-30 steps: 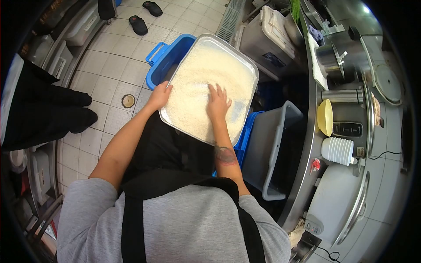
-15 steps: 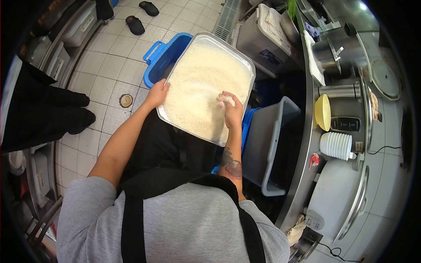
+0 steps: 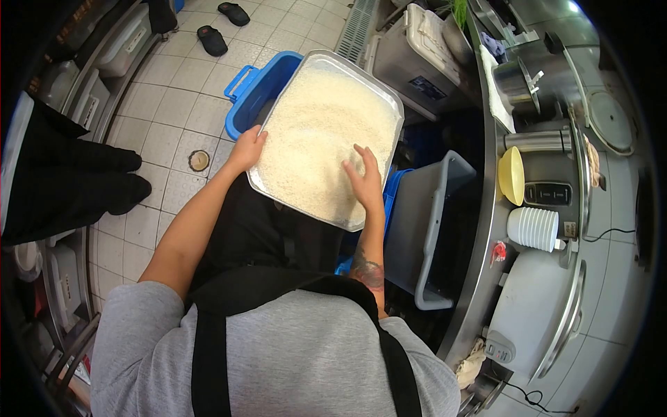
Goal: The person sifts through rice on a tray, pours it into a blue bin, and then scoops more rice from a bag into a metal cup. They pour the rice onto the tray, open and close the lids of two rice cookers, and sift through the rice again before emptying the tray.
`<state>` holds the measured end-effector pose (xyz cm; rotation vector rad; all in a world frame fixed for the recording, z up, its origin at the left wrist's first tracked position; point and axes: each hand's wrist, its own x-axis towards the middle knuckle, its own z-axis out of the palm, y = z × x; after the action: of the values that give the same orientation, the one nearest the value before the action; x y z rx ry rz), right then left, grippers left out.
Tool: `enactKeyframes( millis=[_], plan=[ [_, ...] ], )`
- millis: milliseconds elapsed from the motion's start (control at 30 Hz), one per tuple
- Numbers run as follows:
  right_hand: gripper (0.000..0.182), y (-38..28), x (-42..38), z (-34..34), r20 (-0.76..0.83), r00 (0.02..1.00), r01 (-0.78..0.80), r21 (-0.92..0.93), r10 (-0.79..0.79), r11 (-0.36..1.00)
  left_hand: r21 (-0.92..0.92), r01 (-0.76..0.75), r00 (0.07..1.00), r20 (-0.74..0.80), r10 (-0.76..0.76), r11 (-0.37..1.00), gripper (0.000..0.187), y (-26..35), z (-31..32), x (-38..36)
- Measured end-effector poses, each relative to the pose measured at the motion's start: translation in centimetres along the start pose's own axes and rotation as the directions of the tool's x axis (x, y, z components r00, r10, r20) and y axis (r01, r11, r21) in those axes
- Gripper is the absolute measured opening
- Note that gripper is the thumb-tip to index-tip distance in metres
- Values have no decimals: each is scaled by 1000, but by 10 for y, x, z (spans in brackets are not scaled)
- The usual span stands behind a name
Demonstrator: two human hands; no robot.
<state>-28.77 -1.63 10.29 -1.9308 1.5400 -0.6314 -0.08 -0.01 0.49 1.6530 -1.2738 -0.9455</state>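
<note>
A rectangular metal tray [image 3: 397,118] is spread with pale, coarse crumbs [image 3: 319,111] that look like breadcrumbs. My left hand [image 3: 246,149] grips the tray's left edge, fingers closed around the rim. Over the lower right part of the crumbs is my right hand [image 3: 364,177], palm down, its fingers apart and right at the surface. Beneath the tray's left side shows a blue plastic tub [image 3: 243,111] with a handle.
At right stands a grey bin [image 3: 417,233], beside a steel counter [image 3: 479,271] with a yellow bowl [image 3: 511,177] and stacked white bowls [image 3: 531,229]. A person's dark-clothed legs [image 3: 69,174] are at left. Black shoes [image 3: 212,42] lie on the tiled floor.
My right hand held a handful of crumbs, palm up. It has turned over and let them go, and its fingers are now spread. My left hand stays on the tray.
</note>
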Motion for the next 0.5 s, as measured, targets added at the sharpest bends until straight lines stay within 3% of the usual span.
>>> enactKeyframes(
  millis=[33, 133, 167, 233, 433, 500],
  plan=[
    [59, 11, -4, 7, 2, 1000, 0, 1, 0, 1000, 1, 2, 1000, -1, -2, 1000, 29, 0, 0, 0],
    [76, 27, -24, 36, 68, 993, -59, -400, 94, 914, -3, -7, 1000, 2, 7, 1000, 29, 2, 0, -1],
    [76, 28, -29, 42, 68, 993, -61, -401, 96, 914, -4, -5, 1000, -1, 5, 1000, 29, 3, 0, -1],
    [70, 34, -33, 50, -85, 996, -23, -388, -11, 921, -4, -3, 1000, -3, 3, 1000, 30, 0, 1, -1],
    [59, 41, -32, 55, -194, 980, -13, -290, -45, 957, 65, -18, 1000, -9, 18, 998, 30, 0, 1, 0],
    [59, 41, -32, 56, -195, 980, -18, -293, -42, 956, 1, -31, 999, -11, 31, 1000, 29, 0, 1, -1]
  ],
)
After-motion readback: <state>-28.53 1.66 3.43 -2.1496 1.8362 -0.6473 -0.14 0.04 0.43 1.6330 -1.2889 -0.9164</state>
